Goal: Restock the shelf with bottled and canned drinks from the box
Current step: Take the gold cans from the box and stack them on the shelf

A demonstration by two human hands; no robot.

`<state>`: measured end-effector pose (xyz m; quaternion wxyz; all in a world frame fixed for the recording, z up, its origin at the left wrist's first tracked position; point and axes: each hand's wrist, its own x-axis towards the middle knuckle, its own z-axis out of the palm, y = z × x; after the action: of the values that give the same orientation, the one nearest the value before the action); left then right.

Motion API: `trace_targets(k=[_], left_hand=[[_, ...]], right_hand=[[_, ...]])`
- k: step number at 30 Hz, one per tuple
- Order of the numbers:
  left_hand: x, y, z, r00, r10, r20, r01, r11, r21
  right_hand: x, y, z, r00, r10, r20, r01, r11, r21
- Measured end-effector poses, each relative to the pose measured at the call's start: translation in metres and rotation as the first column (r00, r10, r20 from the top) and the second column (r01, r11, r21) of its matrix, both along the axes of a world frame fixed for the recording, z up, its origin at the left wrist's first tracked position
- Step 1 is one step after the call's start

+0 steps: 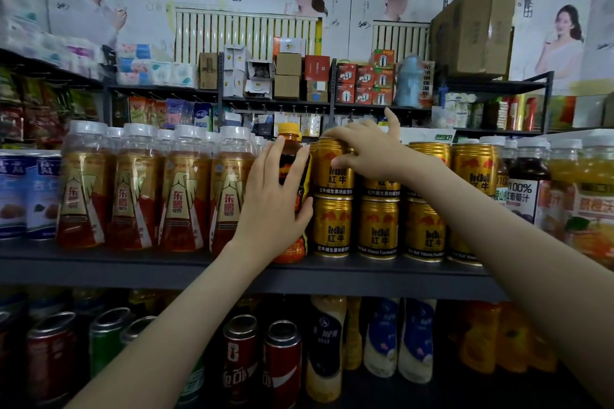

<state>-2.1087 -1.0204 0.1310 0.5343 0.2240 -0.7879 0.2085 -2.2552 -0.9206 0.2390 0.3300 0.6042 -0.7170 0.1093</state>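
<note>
On the dark grey metal shelf (133, 262) at chest height, a dark plastic bottle with an orange cap (289, 139) was seen standing upright at the front edge, its long axis vertical. It was set in the narrow gap between a row of amber bottles with white caps and gold-and-red labels (186, 189) on its left and stacked gold metal cans on its right, touching or almost touching both. The left hand (270, 206) was laid against the bottle's front, its fingers (274, 159) spread upward over the label and the thumb hooked round the right side, so the bottle was held. The shelf's depth lay straight ahead of that palm. The right hand (368, 156), higher and just to the right, was closed over the rim of an upper gold can (332, 176), little finger raised. The box was not in view.
</note>
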Motion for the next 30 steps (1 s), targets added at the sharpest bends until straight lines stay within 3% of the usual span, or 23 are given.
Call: trace_targets(k=[5, 10, 15, 19, 22, 26, 30], left_hand=[[-0.007, 0.007, -0.005, 0.996, 0.092, 0.002, -0.092, 0.995, -0.033], [-0.027, 0.035, -0.013, 0.997, 0.06, -0.051, -0.068, 0.983, -0.169], [-0.063, 0.071, -0.027, 0.993, -0.089, -0.074, 0.08, 0.99, -0.113], [-0.089, 0.094, -0.035, 0.99, -0.143, -0.01, 0.143, 0.985, 0.096], [-0.105, 0.106, -0.039, 0.994, -0.022, 0.103, -0.007, 0.962, 0.275], [-0.122, 0.11, -0.039, 0.994, 0.047, 0.098, -0.082, 0.919, 0.387], [-0.135, 0.105, -0.038, 0.985, 0.138, 0.103, -0.167, 0.905, 0.392]], right_hand=[[-0.004, 0.011, -0.007, 0.998, 0.064, -0.018, -0.065, 0.994, -0.083], [-0.025, 0.046, -0.028, 0.992, 0.13, 0.005, -0.118, 0.914, -0.389], [-0.066, 0.097, -0.077, 0.965, 0.102, 0.242, 0.069, 0.791, -0.608], [-0.099, 0.119, -0.117, 0.87, 0.143, 0.472, 0.153, 0.832, -0.533], [-0.115, 0.122, -0.126, 0.75, 0.208, 0.628, 0.079, 0.915, -0.396], [-0.122, 0.121, -0.125, 0.717, 0.209, 0.665, 0.039, 0.941, -0.337], [-0.122, 0.121, -0.126, 0.754, 0.211, 0.622, 0.047, 0.927, -0.372]])
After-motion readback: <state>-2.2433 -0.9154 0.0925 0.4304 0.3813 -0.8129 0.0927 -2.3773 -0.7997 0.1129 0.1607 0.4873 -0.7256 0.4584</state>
